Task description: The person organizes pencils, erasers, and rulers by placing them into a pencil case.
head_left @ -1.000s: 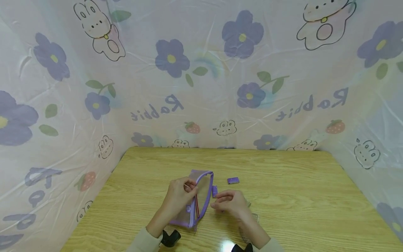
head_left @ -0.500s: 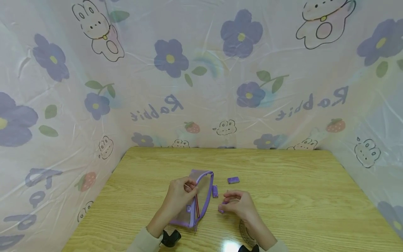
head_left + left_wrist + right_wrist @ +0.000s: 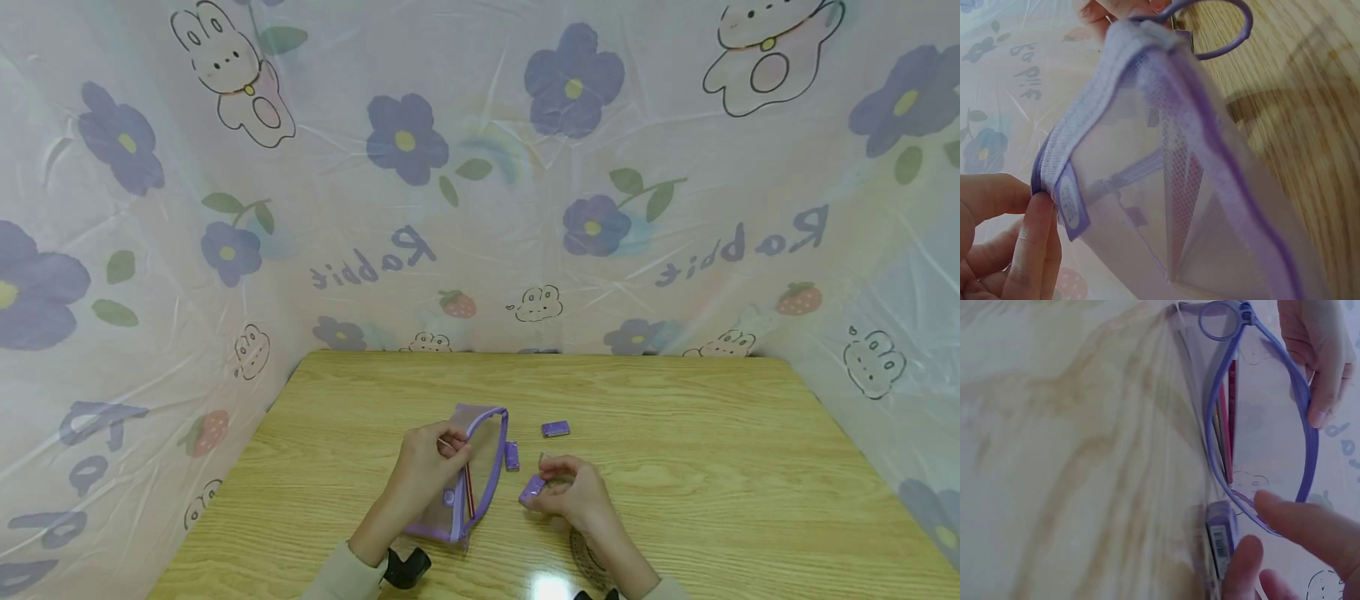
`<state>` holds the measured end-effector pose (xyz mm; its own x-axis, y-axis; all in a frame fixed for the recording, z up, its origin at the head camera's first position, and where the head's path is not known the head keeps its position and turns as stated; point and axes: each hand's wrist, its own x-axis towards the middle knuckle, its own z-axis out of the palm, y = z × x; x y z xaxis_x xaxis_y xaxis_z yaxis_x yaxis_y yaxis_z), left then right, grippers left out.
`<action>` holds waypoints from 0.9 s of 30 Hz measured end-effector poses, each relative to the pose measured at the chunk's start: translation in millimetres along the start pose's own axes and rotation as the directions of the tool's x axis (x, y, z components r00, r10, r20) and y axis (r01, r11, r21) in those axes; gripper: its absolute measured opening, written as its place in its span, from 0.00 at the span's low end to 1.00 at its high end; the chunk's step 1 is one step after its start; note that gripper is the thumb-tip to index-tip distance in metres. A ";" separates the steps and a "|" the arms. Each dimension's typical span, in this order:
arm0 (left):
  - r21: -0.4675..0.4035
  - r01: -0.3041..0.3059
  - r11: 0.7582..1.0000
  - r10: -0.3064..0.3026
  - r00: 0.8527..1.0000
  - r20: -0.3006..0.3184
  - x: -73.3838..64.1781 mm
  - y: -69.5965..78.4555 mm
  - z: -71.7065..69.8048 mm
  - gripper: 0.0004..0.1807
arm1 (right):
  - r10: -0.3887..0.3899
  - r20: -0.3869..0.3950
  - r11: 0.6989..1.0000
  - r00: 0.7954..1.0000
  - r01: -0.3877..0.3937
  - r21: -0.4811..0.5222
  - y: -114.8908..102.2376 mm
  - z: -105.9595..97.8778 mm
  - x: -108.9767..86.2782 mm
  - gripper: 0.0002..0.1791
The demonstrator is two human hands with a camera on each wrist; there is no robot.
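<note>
A purple mesh pencil case (image 3: pixel 432 515) lies unzipped on the table, with red pencils (image 3: pixel 1230 419) visible inside. My left hand (image 3: pixel 429 462) pinches the zipper edge and keeps the mouth spread. In the left wrist view, a purple tag (image 3: pixel 1072 203) hangs beside the pinching fingers. My right hand (image 3: pixel 573 492) is beside a purple eraser (image 3: pixel 532 489), the thumb against or just over its edge. The right wrist view shows thumb and fingers apart. Another purple eraser (image 3: pixel 512 456) lies against the case's right side.
A third purple eraser (image 3: pixel 556 429) lies farther back. A round, clear protractor-like piece (image 3: pixel 587 560) is partly covered by the right forearm. A patterned curtain (image 3: pixel 480 208) encloses the wooden table (image 3: pixel 712 467) at the back and sides.
My right hand has shifted right, away from the case mouth, so the nearest eraser shows more fully. My left hand stays in place, and the two other erasers have not moved.
</note>
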<state>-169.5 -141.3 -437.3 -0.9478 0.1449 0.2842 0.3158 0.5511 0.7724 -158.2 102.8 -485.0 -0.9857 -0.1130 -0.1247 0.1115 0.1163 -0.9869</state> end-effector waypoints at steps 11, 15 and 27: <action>-0.004 -0.007 1.000 0.007 1.000 -0.005 0.2 0.5 -0.7 0.03 | -0.067 -0.064 0.986 0.996 0.056 -0.156 1.8 7.9 -1.0 0.35; -0.001 -0.008 1.000 0.008 1.000 -0.005 0.3 0.0 -0.6 0.03 | -0.077 -0.056 0.974 0.995 0.063 -0.216 1.9 7.9 -1.0 0.33; 0.003 -0.016 1.000 0.016 1.000 -0.007 0.0 -1.9 -0.3 0.03 | -0.088 -0.034 0.961 0.996 0.076 -0.267 5.5 9.2 0.7 0.29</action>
<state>-170.1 -142.6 -438.6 -0.9424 0.1481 0.3001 0.3306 0.5508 0.7664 -157.1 94.3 -491.5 -0.9954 -0.0895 -0.0341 -0.0011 0.3663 -0.9305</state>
